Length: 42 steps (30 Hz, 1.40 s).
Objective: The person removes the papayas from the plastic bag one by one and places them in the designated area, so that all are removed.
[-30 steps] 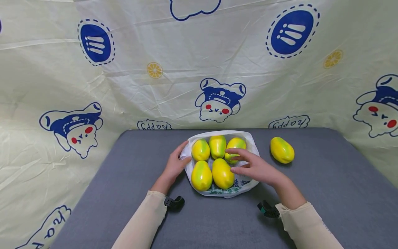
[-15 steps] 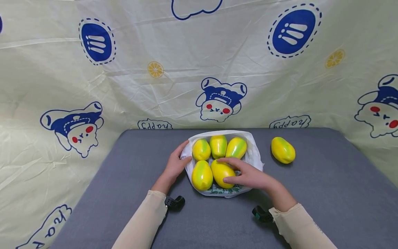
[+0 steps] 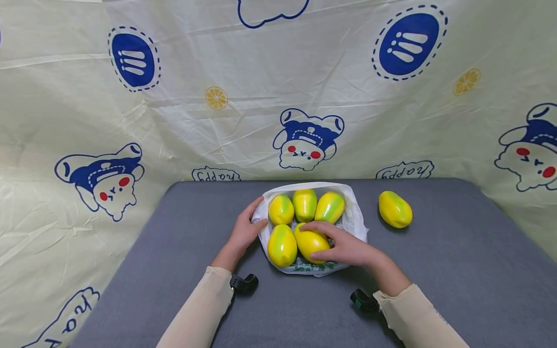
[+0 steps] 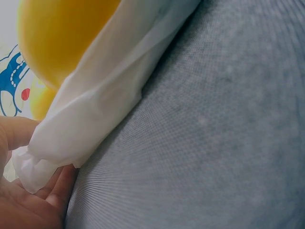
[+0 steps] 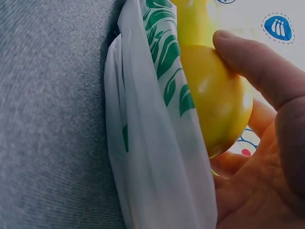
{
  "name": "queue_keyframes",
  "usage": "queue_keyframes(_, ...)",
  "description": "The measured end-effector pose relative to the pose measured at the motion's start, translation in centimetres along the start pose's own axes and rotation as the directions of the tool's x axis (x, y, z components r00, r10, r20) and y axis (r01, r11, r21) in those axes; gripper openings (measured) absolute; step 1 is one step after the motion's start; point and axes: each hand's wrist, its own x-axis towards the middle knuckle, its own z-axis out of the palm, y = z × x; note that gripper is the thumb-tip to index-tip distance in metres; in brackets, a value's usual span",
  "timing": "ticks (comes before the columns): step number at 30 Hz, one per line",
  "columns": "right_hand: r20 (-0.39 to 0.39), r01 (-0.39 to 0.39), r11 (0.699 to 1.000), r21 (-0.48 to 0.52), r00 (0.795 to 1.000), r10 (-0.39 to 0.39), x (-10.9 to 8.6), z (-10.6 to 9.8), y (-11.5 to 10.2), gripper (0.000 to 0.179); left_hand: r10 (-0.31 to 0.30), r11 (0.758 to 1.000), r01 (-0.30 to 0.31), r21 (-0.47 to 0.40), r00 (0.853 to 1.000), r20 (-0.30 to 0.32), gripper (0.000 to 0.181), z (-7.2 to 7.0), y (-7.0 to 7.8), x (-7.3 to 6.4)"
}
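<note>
Yellow fruit [image 3: 307, 244], at the lower centre of the head view, lies in a white plastic bag [image 3: 358, 220], at the right end of the bag's front row. The right hand [image 3: 345, 245] reaches across the bag's lower right side, its grip holding this fruit: thumb on the near side, fingers curved over the far side. The right wrist view shows the thumb against the smooth skin, near the bag's green leaf print [image 5: 166, 47]. Left of centre, the left hand [image 3: 244, 231] keeps a narrow grip on the bag's rim, thumb inside, fingers outside. Four similar fruits [image 3: 282, 245] share the bag: three along the back, one at front left. A separate fruit [image 3: 395, 209] lies on the grey tabletop [image 3: 461, 270], right of the bag. Patterned cloth [image 3: 183, 130] fills the upper frame.
</note>
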Motion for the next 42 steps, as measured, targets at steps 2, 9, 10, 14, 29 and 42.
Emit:
queue_keyframes(2,-0.005,0.002,1.000,-0.002,1.000,-0.002,0.0,0.0,-0.1,0.059,-0.001,1.000,0.001,0.002,1.000,-0.003,0.062,0.1,-0.8,0.6)
queue_keyframes(9,-0.018,0.009,1.000,-0.014,1.000,-0.009,-0.1,0.0,-0.3,0.054,0.021,1.000,-0.021,-0.002,1.000,-0.010,0.063,0.1,-3.3,2.1)
queue_keyframes(10,-0.022,0.007,1.000,-0.013,1.000,-0.008,-0.1,-0.1,-0.4,0.054,0.024,1.000,-0.024,-0.003,1.000,-0.011,0.063,0.1,-3.4,2.2)
queue_keyframes(14,-0.043,-0.007,1.000,-0.018,0.999,0.006,-0.4,-0.4,-0.9,0.052,0.027,1.000,-0.027,0.000,1.000,-0.011,0.063,0.1,-3.4,2.2)
queue_keyframes(29,-0.250,-0.017,0.999,0.032,0.968,0.024,-2.9,-5.1,-2.3,0.057,0.008,1.000,-0.008,-0.004,1.000,-0.006,0.062,0.0,-3.6,2.3)
queue_keyframes(42,-0.602,0.033,0.999,0.010,0.799,-0.020,-5.5,-8.4,-2.2,0.057,-0.016,1.000,0.016,0.005,1.000,-0.014,0.062,0.1,-3.3,2.1)
